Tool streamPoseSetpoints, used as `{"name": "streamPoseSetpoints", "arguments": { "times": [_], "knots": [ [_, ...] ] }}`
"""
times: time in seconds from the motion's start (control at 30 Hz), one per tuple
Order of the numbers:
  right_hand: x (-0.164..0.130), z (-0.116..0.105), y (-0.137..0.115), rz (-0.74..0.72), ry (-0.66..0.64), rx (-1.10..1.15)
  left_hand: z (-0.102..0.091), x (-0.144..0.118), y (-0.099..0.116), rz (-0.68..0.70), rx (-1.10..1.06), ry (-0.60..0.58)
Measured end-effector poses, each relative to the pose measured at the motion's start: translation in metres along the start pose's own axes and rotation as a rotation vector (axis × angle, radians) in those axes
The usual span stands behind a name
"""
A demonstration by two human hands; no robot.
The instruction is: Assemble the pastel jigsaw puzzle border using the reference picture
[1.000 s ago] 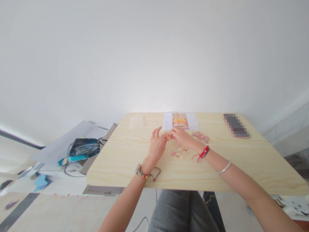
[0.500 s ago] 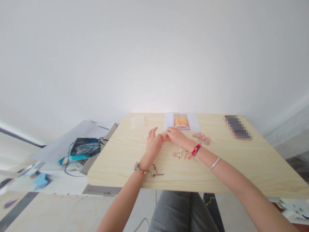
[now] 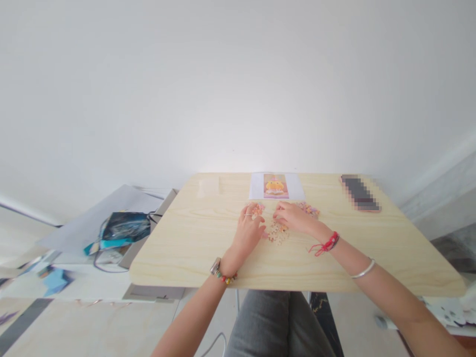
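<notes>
The fingers (image 3: pixel 253 214) of the left hand (image 3: pixel 248 232) are spread loosely over a small cluster of puzzle pieces (image 3: pixel 257 209), nothing visibly pinched. The right hand (image 3: pixel 293 218) is laid, fingers curled, at a loose pile of pieces (image 3: pixel 277 232) on the desk (image 3: pixel 193 233); a grasp cannot be told. Beyond, a reference picture (image 3: pixel 275 186) and a phone (image 3: pixel 359 193) are seen.

Small pastel jigsaw pieces (image 3: pixel 275 232) are lying loose in a flat cluster on the pale wooden table (image 3: pixel 193 238), touching both hands' fingertips.
</notes>
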State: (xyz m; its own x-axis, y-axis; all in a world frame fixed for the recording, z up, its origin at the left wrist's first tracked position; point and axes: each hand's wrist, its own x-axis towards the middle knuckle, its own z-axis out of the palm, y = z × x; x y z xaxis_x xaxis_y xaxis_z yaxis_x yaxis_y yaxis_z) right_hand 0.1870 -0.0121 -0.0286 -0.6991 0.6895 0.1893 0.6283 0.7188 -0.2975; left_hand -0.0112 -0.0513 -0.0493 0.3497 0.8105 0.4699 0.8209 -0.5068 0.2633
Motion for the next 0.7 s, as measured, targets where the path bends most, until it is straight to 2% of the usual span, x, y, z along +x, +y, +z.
{"name": "streamPoseSetpoints", "arguments": {
  "times": [0.2,0.47,0.57,0.7],
  "knots": [
    [0.001,0.006,0.005,-0.017,0.001,0.006,0.013,0.009,0.008,-0.010,-0.002,-0.037],
    [0.000,0.009,0.011,-0.023,0.025,0.044,0.020,0.014,0.003,0.021,0.034,-0.036],
    [-0.001,0.010,0.008,-0.001,0.077,0.049,0.022,0.015,-0.002,-0.025,-0.010,-0.005],
    [0.000,0.012,-0.001,-0.007,0.223,0.039,0.020,0.013,-0.009,-0.036,-0.060,0.039]
  ]
}}
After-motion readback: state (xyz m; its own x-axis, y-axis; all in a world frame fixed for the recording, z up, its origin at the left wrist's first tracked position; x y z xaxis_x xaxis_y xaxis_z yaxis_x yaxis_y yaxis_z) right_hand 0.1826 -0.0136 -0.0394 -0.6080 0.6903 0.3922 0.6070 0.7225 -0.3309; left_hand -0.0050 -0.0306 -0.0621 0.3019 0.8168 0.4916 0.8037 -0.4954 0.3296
